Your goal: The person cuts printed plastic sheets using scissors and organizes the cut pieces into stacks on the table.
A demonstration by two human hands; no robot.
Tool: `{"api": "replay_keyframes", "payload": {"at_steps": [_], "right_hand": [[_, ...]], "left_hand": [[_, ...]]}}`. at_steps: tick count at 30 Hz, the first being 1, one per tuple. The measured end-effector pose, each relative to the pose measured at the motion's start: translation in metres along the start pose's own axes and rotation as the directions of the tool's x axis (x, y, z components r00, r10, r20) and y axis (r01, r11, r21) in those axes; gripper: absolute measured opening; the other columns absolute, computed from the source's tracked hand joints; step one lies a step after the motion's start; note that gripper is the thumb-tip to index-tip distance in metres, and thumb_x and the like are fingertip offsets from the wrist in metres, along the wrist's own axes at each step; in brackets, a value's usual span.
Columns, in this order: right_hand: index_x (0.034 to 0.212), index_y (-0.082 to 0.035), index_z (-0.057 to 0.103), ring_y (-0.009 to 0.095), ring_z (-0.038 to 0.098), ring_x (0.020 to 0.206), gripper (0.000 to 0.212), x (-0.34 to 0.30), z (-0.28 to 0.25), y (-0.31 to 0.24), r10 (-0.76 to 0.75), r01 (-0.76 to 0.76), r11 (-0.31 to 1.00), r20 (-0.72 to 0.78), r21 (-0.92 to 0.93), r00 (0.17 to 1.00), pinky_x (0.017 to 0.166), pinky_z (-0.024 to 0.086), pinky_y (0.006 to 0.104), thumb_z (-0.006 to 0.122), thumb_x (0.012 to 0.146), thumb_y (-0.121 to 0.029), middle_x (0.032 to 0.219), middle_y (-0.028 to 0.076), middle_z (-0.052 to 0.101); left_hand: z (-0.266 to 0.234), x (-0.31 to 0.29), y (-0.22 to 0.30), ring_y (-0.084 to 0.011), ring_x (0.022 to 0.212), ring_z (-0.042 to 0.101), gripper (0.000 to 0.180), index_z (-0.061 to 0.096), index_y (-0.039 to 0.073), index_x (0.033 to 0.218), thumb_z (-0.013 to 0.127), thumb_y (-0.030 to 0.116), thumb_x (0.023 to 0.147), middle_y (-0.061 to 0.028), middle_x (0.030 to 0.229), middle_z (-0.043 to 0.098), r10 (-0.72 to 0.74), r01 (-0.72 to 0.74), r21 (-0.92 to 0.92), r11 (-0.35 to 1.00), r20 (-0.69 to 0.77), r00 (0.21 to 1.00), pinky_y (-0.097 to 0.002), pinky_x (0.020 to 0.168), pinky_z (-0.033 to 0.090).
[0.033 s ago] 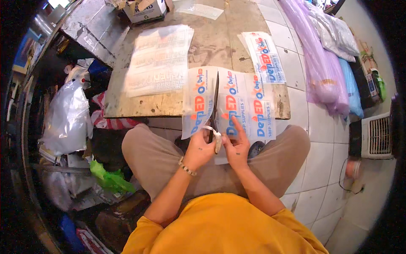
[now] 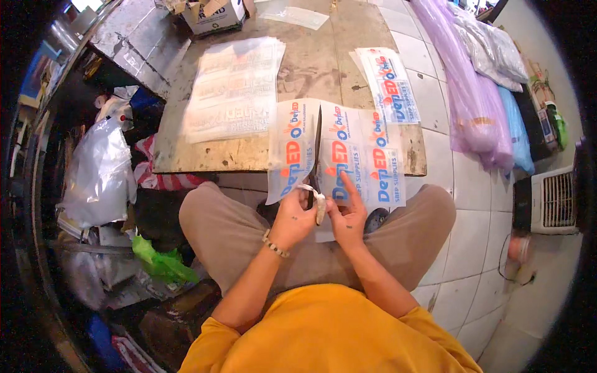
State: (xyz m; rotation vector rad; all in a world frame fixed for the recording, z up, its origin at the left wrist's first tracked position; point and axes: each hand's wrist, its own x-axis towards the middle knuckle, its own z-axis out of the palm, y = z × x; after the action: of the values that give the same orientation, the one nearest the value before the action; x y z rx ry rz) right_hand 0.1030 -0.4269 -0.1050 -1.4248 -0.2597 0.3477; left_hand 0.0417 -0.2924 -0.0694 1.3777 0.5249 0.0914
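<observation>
My left hand (image 2: pixel 295 219), with a beaded bracelet at the wrist, is closed round the handles of dark scissors (image 2: pixel 318 149). White wrapping covers part of the handles. The long blades point away from me, across a translucent plastic sheet (image 2: pixel 367 163) printed in red and blue. My right hand (image 2: pixel 349 219) pinches the sheet's near edge between thumb and fingers, just right of the handles; its forefinger lies along the print. The sheet spans the table's near edge and hangs over my lap. How far the cut runs is hard to make out.
On the worn wooden table (image 2: pixel 311 78) lie a stack of printed sheets (image 2: pixel 233 87) at left and a smaller pile (image 2: pixel 390 84) at right. An opened carton (image 2: pixel 214 15) stands at the far left. Purple plastic rolls (image 2: pixel 469 93) are to the right; plastic bags (image 2: pixel 99 171) crowd the left.
</observation>
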Motion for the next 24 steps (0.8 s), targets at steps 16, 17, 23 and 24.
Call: {"api": "replay_keyframes", "payload": {"at_steps": [16, 17, 23, 24], "right_hand": [[0.15, -0.005, 0.047, 0.006, 0.059, 0.072, 0.064, -0.003, 0.004, -0.02, 0.042, -0.042, 0.999, -0.025, 0.006, 0.999, 0.059, 0.051, 0.0212, 0.064, 0.09, 0.009, 0.113, 0.007, 0.067], [0.151, -0.006, 0.047, 0.006, 0.058, 0.07, 0.065, -0.005, 0.003, -0.021, 0.039, -0.038, 0.999, -0.004, 0.035, 0.999, 0.058, 0.051, 0.0212, 0.065, 0.09, 0.009, 0.115, 0.007, 0.067], [0.151, -0.007, 0.046, 0.006, 0.06, 0.068, 0.067, -0.006, 0.0, -0.031, 0.039, -0.04, 0.995, 0.016, 0.093, 0.999, 0.055, 0.052, 0.023, 0.067, 0.089, 0.007, 0.119, 0.007, 0.067], [0.152, -0.007, 0.045, 0.006, 0.061, 0.068, 0.067, -0.007, 0.0, -0.035, 0.045, -0.045, 0.995, 0.009, 0.084, 0.999, 0.055, 0.053, 0.0234, 0.067, 0.089, 0.007, 0.119, 0.008, 0.067]], "left_hand": [[0.0, 0.012, 0.009, -0.0093, 0.083, 0.064, 0.052, 0.055, -0.008, 0.132, 0.078, 0.009, 0.088, -0.0049, 0.094, 0.069, -0.008, 0.0, -0.115, 0.993, -0.066, 0.998, -0.0243, 0.068, 0.055], [-0.002, 0.017, 0.013, -0.0084, 0.082, 0.063, 0.042, 0.06, -0.005, 0.121, 0.079, 0.01, 0.088, -0.0036, 0.092, 0.069, 0.0, -0.003, -0.066, 0.998, -0.052, 0.999, -0.0243, 0.068, 0.053], [0.006, 0.023, 0.034, -0.0064, 0.078, 0.06, 0.022, 0.064, 0.002, 0.097, 0.08, 0.013, 0.087, -0.0011, 0.088, 0.068, 0.076, -0.078, -0.057, 0.995, -0.042, 0.996, -0.0232, 0.067, 0.049], [0.007, 0.024, 0.035, -0.0065, 0.078, 0.06, 0.023, 0.064, 0.002, 0.099, 0.081, 0.013, 0.087, -0.0017, 0.088, 0.069, 0.079, -0.082, -0.082, 0.993, -0.043, 0.996, -0.0227, 0.067, 0.048]]}}
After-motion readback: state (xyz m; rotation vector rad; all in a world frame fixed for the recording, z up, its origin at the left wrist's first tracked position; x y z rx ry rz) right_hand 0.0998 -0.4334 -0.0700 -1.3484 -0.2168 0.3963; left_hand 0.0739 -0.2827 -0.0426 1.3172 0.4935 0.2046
